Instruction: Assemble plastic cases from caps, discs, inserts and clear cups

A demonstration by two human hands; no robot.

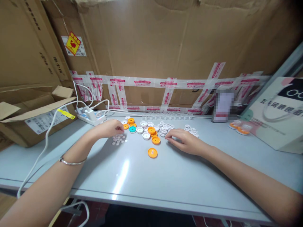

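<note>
My left hand point(115, 128) is over the left side of the parts, its fingers pinched together just above a group of small pale discs point(117, 139); whatever it holds is too small to make out. On the right, my right hand point(181, 139) rests by a pile of small white patterned pieces point(165, 126), fingers bent, thumb near the fingertips. Between the hands lie orange caps point(155, 140), white caps point(146, 136) and one teal cap point(132, 129). Nearer the front, an orange cap point(152, 153) sits apart with a small pale piece at its centre.
An open cardboard box point(28, 116) and a power strip point(92, 118) with white cables stand at the left. Behind are a row of clear pieces point(170, 116) and a large taped carton point(142, 47). A printed bag point(276, 116) and stacked orange-and-white parts point(243, 130) are at right.
</note>
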